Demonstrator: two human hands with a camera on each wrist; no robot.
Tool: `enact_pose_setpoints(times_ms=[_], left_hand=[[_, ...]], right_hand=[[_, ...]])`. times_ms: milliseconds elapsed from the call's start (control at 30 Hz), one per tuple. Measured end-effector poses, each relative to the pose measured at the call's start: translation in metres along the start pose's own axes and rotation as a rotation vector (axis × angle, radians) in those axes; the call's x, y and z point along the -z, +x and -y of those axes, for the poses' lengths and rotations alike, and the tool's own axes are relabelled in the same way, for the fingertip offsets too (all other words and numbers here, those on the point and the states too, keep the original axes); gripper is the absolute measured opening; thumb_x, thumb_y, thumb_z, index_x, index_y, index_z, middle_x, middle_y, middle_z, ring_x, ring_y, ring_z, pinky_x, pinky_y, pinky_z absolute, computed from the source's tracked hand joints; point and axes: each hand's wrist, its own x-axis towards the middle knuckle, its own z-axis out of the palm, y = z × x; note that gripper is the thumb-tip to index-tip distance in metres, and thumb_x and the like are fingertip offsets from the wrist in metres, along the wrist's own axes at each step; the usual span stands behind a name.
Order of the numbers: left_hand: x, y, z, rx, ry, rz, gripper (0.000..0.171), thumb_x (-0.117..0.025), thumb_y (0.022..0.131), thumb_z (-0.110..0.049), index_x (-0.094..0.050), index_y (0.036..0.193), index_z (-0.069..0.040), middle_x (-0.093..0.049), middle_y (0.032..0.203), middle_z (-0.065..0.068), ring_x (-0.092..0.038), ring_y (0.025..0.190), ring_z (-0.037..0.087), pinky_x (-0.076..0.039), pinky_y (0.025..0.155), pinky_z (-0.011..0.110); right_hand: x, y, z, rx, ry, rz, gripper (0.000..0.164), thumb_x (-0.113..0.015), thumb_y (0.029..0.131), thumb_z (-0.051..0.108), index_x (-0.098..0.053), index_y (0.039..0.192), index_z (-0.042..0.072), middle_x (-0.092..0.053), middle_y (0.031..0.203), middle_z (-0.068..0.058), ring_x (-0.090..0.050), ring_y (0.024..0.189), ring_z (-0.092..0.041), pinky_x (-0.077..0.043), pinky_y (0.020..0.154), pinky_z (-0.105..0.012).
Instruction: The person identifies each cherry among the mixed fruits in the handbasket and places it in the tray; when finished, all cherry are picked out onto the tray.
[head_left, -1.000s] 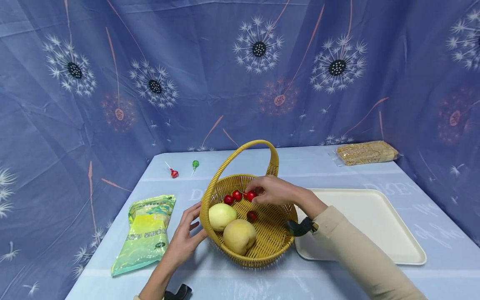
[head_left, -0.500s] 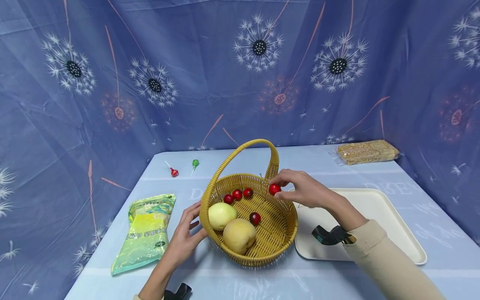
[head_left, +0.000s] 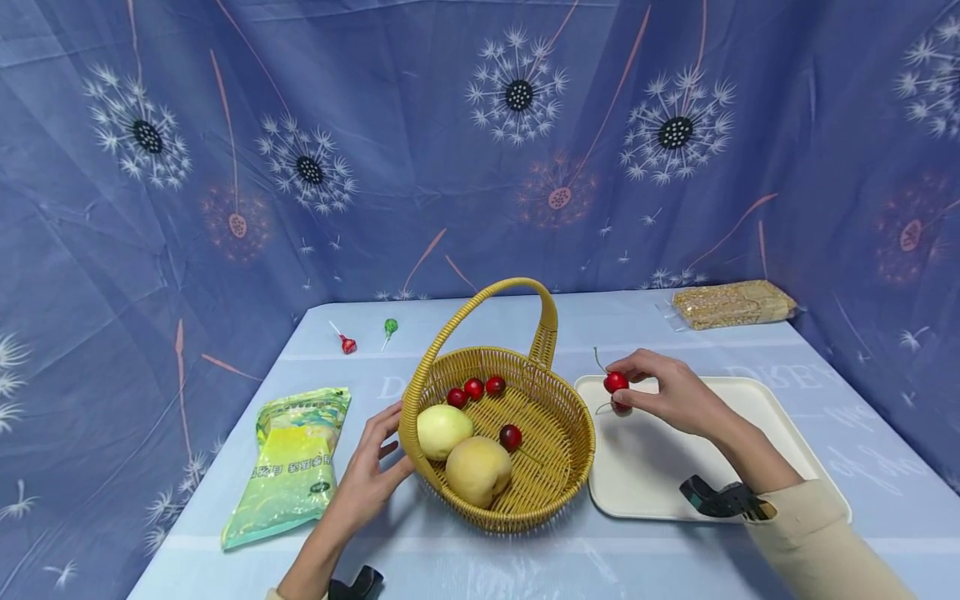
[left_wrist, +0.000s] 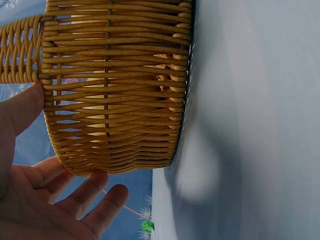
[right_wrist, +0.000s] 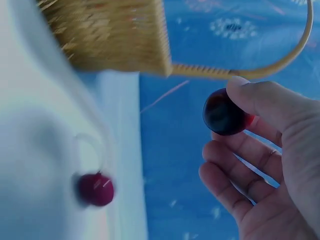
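Note:
Pinched between thumb and fingers of my right hand (head_left: pixel 672 393) is a red cherry (head_left: pixel 615 382) with a green stem, held above the left part of a white tray (head_left: pixel 738 450). A second cherry (right_wrist: pixel 96 189) lies on the tray below, partly hidden by the hand in the head view. My left hand (head_left: pixel 369 477) touches the left side of a yellow wicker basket (head_left: pixel 566 479), its thumb at the rim beside the handle and its fingers loosely extended. Inside the basket are several cherries (head_left: pixel 474 389), a pale green fruit (head_left: pixel 444 432) and a yellow peach-like fruit (head_left: pixel 478 472).
A green and yellow plastic bag (head_left: pixel 288 467) lies left of the basket. Behind it are a red lollipop (head_left: pixel 347 343) and a green lollipop (head_left: pixel 390 329). A clear-wrapped tan package (head_left: pixel 735 306) sits at the back right. A blue curtain (head_left: pixel 420 167) surrounds the table.
My right hand has picked a cherry out of the basket and carried it right, over the rim, to above the tray. The left hand and basket have stayed in place.

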Motion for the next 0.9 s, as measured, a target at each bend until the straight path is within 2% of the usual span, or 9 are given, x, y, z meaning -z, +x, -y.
enact_pose_setpoints(times_ms=[233, 367, 467, 667, 900], left_hand=[[0.0, 0.001, 0.0, 0.005, -0.004, 0.002, 0.058, -0.068, 0.086, -0.025, -0.043, 0.138, -0.019, -0.032, 0.15, 0.004, -0.033, 0.137, 0.027, -0.041, 0.104, 0.054], [0.0, 0.001, 0.0, 0.006, -0.006, 0.003, 0.057, -0.068, 0.087, -0.025, -0.043, 0.138, -0.02, -0.032, 0.15, 0.004, -0.032, 0.137, 0.027, -0.041, 0.104, 0.054], [0.0, 0.001, 0.0, 0.003, -0.006, 0.004, 0.057, -0.068, 0.087, -0.025, -0.044, 0.138, -0.019, -0.032, 0.15, 0.004, -0.033, 0.137, 0.028, -0.042, 0.103, 0.055], [0.0, 0.001, 0.0, 0.007, -0.002, 0.004, 0.057, -0.068, 0.087, -0.025, -0.043, 0.138, -0.019, -0.032, 0.149, 0.004, -0.034, 0.136, 0.028, -0.042, 0.103, 0.055], [0.0, 0.001, -0.001, 0.013, -0.005, 0.004, 0.058, -0.068, 0.086, -0.025, -0.044, 0.138, -0.019, -0.031, 0.15, 0.004, -0.033, 0.137, 0.028, -0.041, 0.103, 0.055]], right_hand=[[-0.012, -0.02, -0.031, -0.055, -0.022, -0.005, 0.028, -0.073, 0.083, 0.023, -0.067, 0.109, 0.017, -0.067, 0.097, 0.008, -0.059, 0.086, -0.002, -0.052, 0.074, -0.028], [-0.017, -0.026, -0.043, -0.073, -0.04, -0.004, 0.03, -0.073, 0.081, 0.015, -0.067, 0.11, 0.011, -0.068, 0.098, 0.003, -0.06, 0.085, -0.005, -0.054, 0.076, -0.029], [-0.018, -0.028, -0.051, -0.112, -0.063, -0.004, 0.031, -0.073, 0.08, 0.013, -0.067, 0.11, 0.008, -0.069, 0.097, 0.0, -0.061, 0.084, -0.008, -0.054, 0.077, -0.03], [-0.018, -0.028, -0.065, -0.212, -0.108, 0.016, 0.034, -0.075, 0.079, 0.017, -0.066, 0.11, 0.006, -0.068, 0.094, -0.003, -0.062, 0.083, -0.013, -0.052, 0.074, -0.029], [-0.024, -0.026, -0.071, -0.25, -0.148, 0.024, 0.033, -0.076, 0.078, 0.019, -0.067, 0.106, 0.004, -0.063, 0.09, -0.006, -0.058, 0.08, -0.016, -0.046, 0.069, -0.03]])
